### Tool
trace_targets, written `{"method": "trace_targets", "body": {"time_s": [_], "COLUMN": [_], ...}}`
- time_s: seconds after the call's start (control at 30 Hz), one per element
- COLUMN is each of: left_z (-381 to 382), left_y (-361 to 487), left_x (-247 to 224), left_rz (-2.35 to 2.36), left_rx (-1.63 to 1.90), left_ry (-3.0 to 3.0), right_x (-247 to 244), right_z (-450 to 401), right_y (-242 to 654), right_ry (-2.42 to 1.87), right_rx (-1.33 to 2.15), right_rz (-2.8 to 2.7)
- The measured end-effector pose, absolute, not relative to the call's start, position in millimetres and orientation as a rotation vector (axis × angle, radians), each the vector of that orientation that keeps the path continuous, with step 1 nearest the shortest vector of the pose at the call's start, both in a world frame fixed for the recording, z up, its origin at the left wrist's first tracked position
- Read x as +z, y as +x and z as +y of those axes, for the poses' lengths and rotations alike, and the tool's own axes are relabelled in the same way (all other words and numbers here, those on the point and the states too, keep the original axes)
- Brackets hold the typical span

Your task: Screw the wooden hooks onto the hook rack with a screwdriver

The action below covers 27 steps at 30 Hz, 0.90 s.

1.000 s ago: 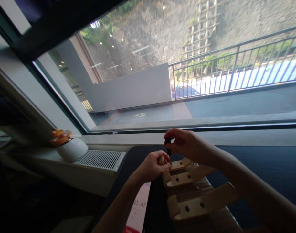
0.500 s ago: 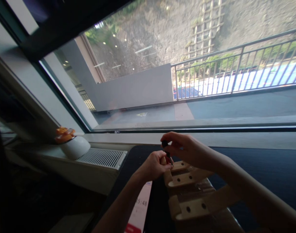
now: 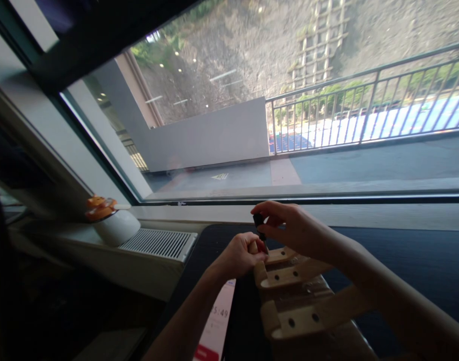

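My right hand point(image 3: 280, 220) pinches the black handle of a screwdriver point(image 3: 259, 224), its shaft slanting down to the far end of a wooden slat. Just left of it, my left hand point(image 3: 242, 254) is closed around the end of the far wooden piece, close to the screwdriver's tip; the tip itself is partly hidden by the fingers. Several pale wooden slats point(image 3: 304, 318) with dark round holes or screw heads lie in a row toward me, each with a wooden block point(image 3: 270, 319) at its left end. Under them is a shiny, wrapped-looking brown surface point(image 3: 321, 291).
A phone point(image 3: 216, 321) with a running timer lies on the dark table point(image 3: 194, 265) below my left forearm. At left, a white pot-like object with an orange top point(image 3: 115, 225) stands beside a white vent grille point(image 3: 160, 244). A large window point(image 3: 214, 100) rises behind the table.
The screwdriver has tilted slightly and my right hand has shifted a little upward. My left hand stays in place. The phone timer has advanced by one second.
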<state>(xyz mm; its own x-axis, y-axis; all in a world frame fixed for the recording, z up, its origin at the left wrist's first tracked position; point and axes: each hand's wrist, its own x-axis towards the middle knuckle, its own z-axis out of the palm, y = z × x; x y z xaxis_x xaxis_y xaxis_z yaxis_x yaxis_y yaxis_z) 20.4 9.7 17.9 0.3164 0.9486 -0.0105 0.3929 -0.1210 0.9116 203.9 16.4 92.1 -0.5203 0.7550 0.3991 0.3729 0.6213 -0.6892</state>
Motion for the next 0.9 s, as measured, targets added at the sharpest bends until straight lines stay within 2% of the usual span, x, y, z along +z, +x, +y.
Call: {"method": "trace_targets", "body": {"time_s": [0.37,0.9], "left_z": [5.7,7.8], "left_y": [19.0,22.6], "left_x": [31.0,30.2], "left_rz": [1.199,1.027], "left_rx": [0.740,0.971], "left_ry": [1.732,1.546], "right_x": [91.6,93.9], "right_z": [15.8,17.4], "right_y": [208.4,211.5], "right_ry": [-0.813,-0.868], "right_rx": [0.721,0.595], "right_rz": [-2.173,-2.116]}}
